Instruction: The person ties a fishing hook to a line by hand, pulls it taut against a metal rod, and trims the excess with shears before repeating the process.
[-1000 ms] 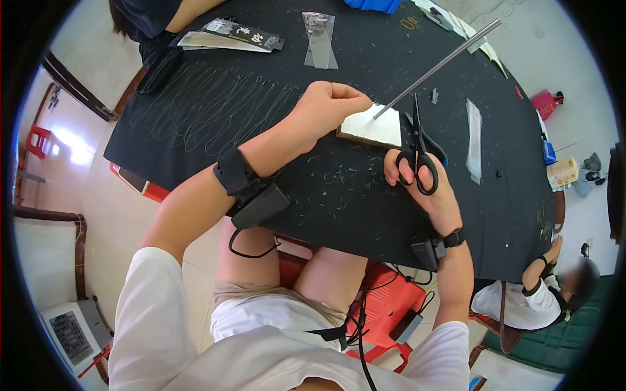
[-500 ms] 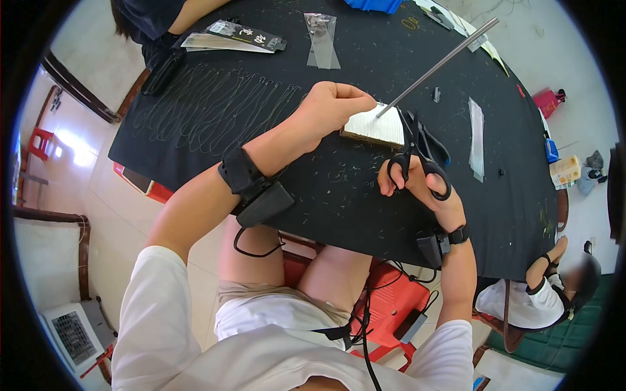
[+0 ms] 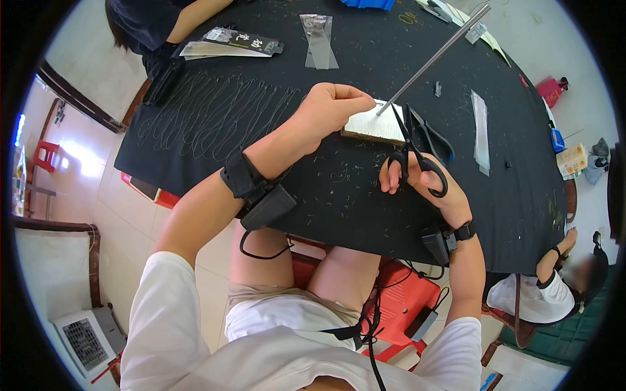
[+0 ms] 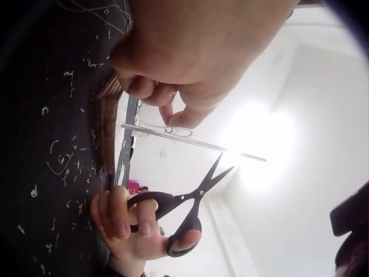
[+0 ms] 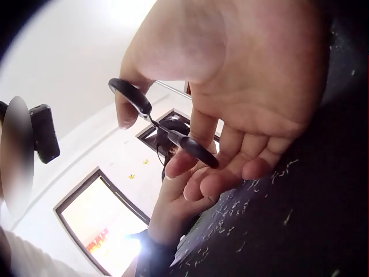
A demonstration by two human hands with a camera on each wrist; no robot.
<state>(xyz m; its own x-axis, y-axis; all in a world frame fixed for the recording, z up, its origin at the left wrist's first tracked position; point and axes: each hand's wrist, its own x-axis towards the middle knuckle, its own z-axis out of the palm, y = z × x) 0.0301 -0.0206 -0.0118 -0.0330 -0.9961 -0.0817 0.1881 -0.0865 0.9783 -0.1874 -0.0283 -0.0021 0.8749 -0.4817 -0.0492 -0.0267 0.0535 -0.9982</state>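
Note:
My left hand (image 3: 329, 114) pinches with thumb and index finger above the left edge of a white-topped block (image 3: 365, 122). By those fingertips a thin cord loop (image 4: 183, 130) shows in the left wrist view; its ends are hard to see. A slim metal rod (image 3: 433, 62) slants up from the block. My right hand (image 3: 450, 203) holds black scissors (image 4: 200, 192), the thumb in one handle ring and a finger in the other. Their blades are parted and point up beside the block's right side. Behind them lies a dark pair of pliers (image 3: 446, 146) with blue-edged handles.
Long thin cord loops (image 3: 215, 117) are spread over the black tablecloth (image 3: 313, 215) at left. Clear plastic sleeves (image 3: 480, 133) lie at right and at the back, near a black-labelled packet (image 3: 241, 43). Cord clippings litter the front. Another person's arm (image 3: 199, 19) rests at the far left.
The scissors' handles have spread and the blades have opened, tilting left toward the block. My left hand keeps its pinch by the block. The head view has shifted slightly.

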